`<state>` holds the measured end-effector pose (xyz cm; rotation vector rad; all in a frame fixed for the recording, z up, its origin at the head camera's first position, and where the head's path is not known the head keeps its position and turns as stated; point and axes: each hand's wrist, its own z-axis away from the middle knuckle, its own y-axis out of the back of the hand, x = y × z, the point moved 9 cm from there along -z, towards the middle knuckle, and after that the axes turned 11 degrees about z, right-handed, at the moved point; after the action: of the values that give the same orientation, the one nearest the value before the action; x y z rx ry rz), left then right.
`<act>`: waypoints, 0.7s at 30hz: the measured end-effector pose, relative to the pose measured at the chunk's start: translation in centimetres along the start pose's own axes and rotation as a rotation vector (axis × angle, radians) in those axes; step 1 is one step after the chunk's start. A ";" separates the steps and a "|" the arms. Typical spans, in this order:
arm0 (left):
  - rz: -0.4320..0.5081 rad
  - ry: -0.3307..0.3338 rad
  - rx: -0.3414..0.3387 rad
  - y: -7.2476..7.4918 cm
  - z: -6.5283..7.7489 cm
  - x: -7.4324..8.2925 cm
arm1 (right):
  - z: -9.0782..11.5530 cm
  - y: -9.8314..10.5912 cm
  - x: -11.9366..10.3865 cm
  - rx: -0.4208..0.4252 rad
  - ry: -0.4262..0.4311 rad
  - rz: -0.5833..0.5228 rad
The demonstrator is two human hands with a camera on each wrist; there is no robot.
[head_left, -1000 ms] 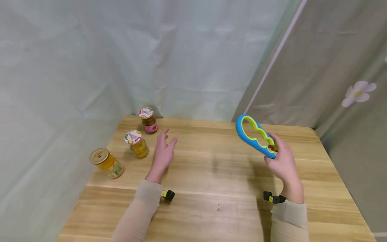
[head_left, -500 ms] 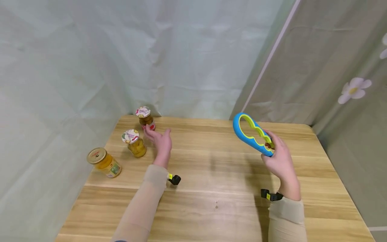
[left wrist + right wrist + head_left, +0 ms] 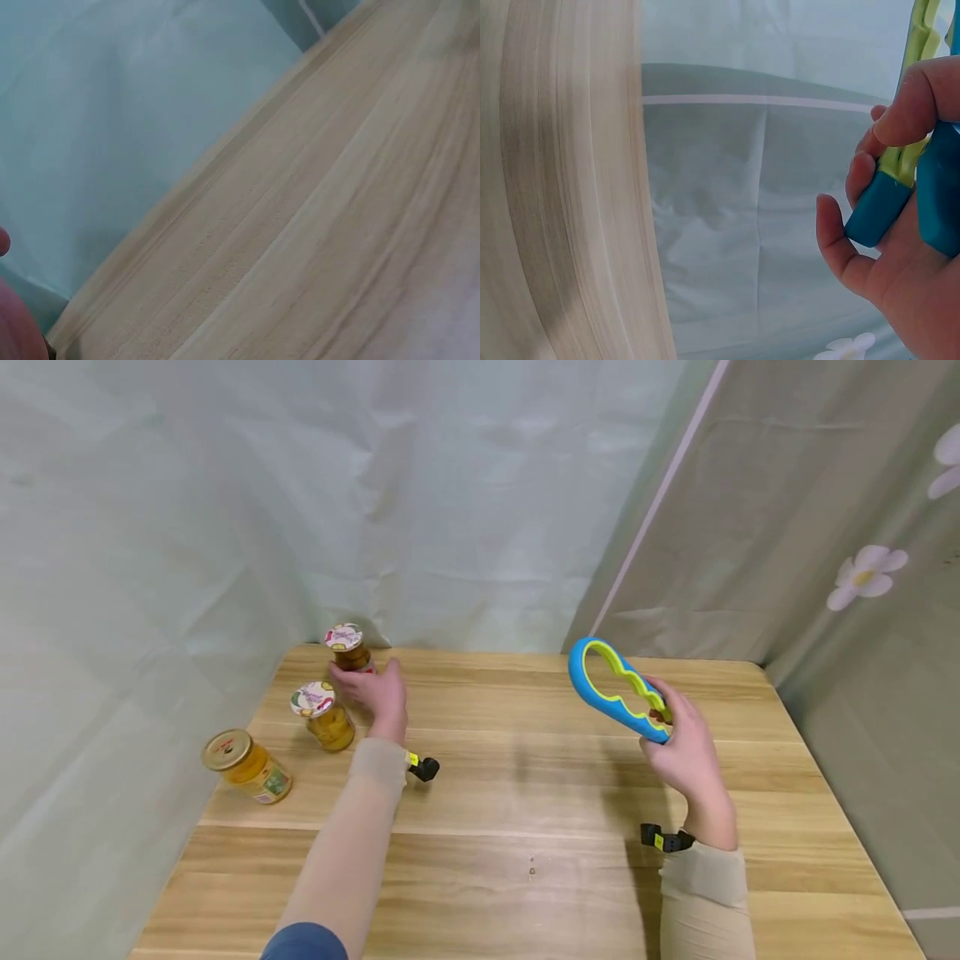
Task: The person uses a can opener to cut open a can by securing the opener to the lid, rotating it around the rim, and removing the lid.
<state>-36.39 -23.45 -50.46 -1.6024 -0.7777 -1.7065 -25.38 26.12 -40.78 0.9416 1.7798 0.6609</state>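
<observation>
My left hand (image 3: 381, 695) is at the small dark-filled jar (image 3: 352, 657) at the back left, its fingers stretched across the jar's lower front and the thumb raised. They hide much of the label; the patterned white lid shows above. In the left wrist view only bits of that hand (image 3: 16, 330) enter at the left edge. My right hand (image 3: 690, 750) grips one end of a blue jar opener (image 3: 609, 707) with a scalloped yellow-green inner edge, held up over the table. The right wrist view shows the fingers curled round the opener's handles (image 3: 879, 211).
A jar of yellow fruit with a patterned lid (image 3: 313, 699) stands just left of the left hand. Nearer the front is a larger jar with a gold lid (image 3: 228, 749). Curtains (image 3: 465, 510) hang behind the wooden table (image 3: 480, 793) and along its sides.
My left hand has swung left and back to the dark-filled jar, fingers now across its front. The right hand keeps its hold on the jar opener; the head view has shifted slightly.
</observation>
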 end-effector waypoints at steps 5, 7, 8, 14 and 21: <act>0.034 0.025 -0.017 -0.4 -0.5 -0.4 | 0.2 0.0 0.1 -0.015 -0.015 -0.007; 0.039 0.027 -0.021 -0.4 -0.6 -0.5 | 0.2 0.0 0.0 -0.019 -0.013 -0.010; 0.040 0.032 -0.024 -0.4 -0.6 -0.6 | 0.2 0.0 0.0 -0.021 -0.011 -0.012; 0.053 0.024 -0.022 -0.1 -0.9 -0.7 | 0.5 0.0 -0.3 -0.025 -0.009 -0.024; 0.091 -0.004 -0.039 0.0 -1.3 -0.7 | 0.7 0.1 -0.6 -0.028 -0.006 -0.026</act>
<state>-37.15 -24.39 -51.26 -1.6429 -0.6675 -1.6636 -24.59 25.71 -40.70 0.8993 1.7699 0.6648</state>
